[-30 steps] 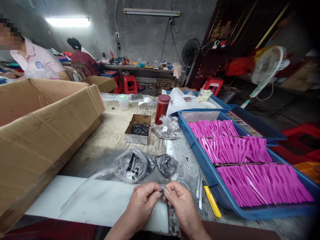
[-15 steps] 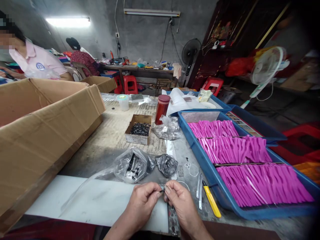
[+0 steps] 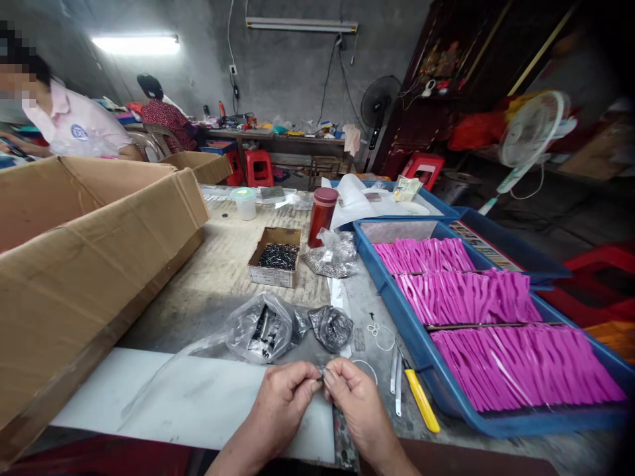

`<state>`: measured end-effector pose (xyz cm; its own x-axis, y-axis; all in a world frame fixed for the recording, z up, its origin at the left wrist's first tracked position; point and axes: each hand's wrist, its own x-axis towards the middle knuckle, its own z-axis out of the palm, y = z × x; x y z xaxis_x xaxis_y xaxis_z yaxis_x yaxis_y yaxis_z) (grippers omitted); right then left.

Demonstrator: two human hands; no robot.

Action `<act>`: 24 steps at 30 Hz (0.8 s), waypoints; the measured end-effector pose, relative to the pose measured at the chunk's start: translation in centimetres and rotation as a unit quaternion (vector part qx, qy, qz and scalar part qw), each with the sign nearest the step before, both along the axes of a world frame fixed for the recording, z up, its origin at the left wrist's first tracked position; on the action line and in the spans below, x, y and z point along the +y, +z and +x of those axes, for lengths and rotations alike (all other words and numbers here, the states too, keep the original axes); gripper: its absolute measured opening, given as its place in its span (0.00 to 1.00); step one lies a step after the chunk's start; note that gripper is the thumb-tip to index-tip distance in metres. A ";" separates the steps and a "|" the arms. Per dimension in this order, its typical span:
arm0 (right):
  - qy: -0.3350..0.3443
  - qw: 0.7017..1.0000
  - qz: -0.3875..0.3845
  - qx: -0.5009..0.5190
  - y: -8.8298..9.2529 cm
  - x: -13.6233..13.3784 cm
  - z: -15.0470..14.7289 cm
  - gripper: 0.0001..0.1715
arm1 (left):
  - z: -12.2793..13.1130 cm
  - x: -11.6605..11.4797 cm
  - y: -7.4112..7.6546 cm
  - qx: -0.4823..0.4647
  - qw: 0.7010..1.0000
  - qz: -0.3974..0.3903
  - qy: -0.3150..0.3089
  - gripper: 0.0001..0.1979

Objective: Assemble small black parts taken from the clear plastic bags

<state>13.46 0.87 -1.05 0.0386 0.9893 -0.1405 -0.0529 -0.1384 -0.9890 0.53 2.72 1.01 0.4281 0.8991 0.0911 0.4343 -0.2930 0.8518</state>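
Note:
My left hand (image 3: 285, 403) and my right hand (image 3: 354, 400) meet over the right end of a white sheet (image 3: 163, 390). Both are closed in a pinch, fingertip to fingertip. Between them shows a small dark piece (image 3: 320, 379), mostly covered by the fingers; its kind is too small to make out. Just beyond my hands lie an open clear bag of small black parts (image 3: 262, 327) and a smaller clear bag of dark parts (image 3: 331, 327). Behind those stands a small cardboard box of black parts (image 3: 275, 258).
At right a blue tray (image 3: 391, 291) holds rows of pink pieces (image 3: 520, 367). Beside it lie a yellow-handled tool (image 3: 421, 400) and metal strips (image 3: 397, 380). A large cardboard box (image 3: 109, 264) borders the left. Farther back are a red canister (image 3: 322, 217) and two seated people.
My fingertips have shifted very slightly around the small dark piece. Everything else on the table lies as before.

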 end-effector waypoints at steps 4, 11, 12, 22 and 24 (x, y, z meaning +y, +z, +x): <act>-0.003 1.000 0.002 -0.012 0.0 0.1 -0.1 0.16 | -0.1 0.2 0.0 0.007 1.000 -0.006 0.005 0.09; -0.001 1.000 -0.001 -0.003 -0.3 0.2 -0.1 0.16 | -0.1 0.5 0.3 0.009 1.000 -0.028 0.010 0.09; 0.001 1.000 -0.001 -0.005 -0.3 0.3 0.0 0.16 | -0.2 0.6 0.5 0.006 0.999 -0.035 0.014 0.09; -0.022 0.994 0.022 -0.108 -0.2 2.7 3.6 0.13 | -2.8 8.6 5.1 0.023 0.992 0.033 0.122 0.07; -0.019 0.988 0.037 -0.149 -0.2 3.4 3.9 0.13 | -2.9 11.7 5.6 0.039 0.987 0.056 0.148 0.06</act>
<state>17.35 4.24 -1.26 0.1039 0.9936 -0.0451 0.2379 -0.0688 -0.9689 -2.41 14.44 6.58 0.1572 0.9721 0.1740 0.5787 -0.2335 0.7814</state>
